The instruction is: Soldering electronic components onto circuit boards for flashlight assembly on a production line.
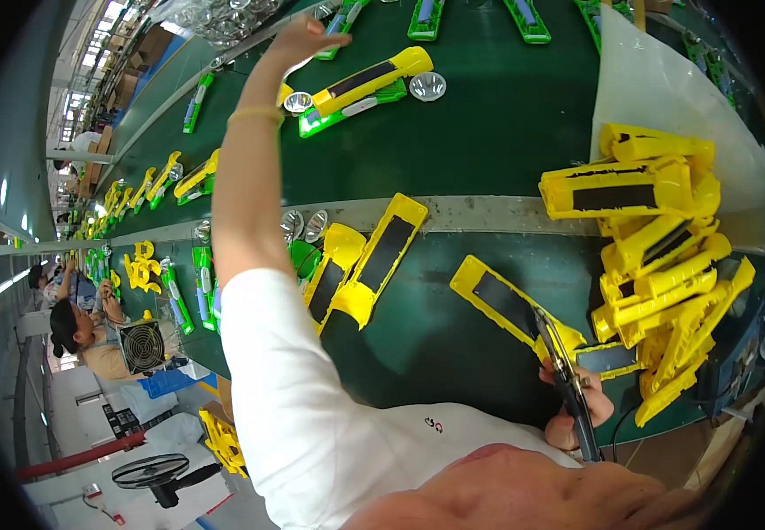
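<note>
“One arm is stretched long, the left: it leaves a short white sleeve (276, 340) by the workbench (431, 353), crosses the metal strip (488, 213) along the far edge and reaches well over the green surface (497, 132) beyond. A thin band (256, 113) circles it near the wrist.”

“And at the end of it?”

“The left hand (301, 42) turns rightward, one finger pointing at a green casing (345, 22). That fingertip is on the casing or just beside it; I cannot tell which, nor whether the fingers hold anything.”

“What lies closest on the near side?”

“A yellow tube (369, 81) with a dark panel, laid along a second green casing (351, 113), with a shiny reflector (428, 86) at its right end.”

“And the right arm?”

“Mostly hidden. The right hand (596, 405) is at the workbench's near edge, fingers wrapped around a long dark tool (568, 380) whose metal front slants up and leftward.”

“Over what?”

“Over the near end of a yellow casing (497, 296) with a black panel, lying aslant, its other end toward the far edge. Whether the tip touches it, I cannot tell. The fingers are just beside that near end.”

“Anything else there?”

“A yellow piece with a grey panel (607, 359) just rightward, then a heap of yellow casings (678, 281) toward the right edge, before a translucent sheet (656, 88).”
</note>
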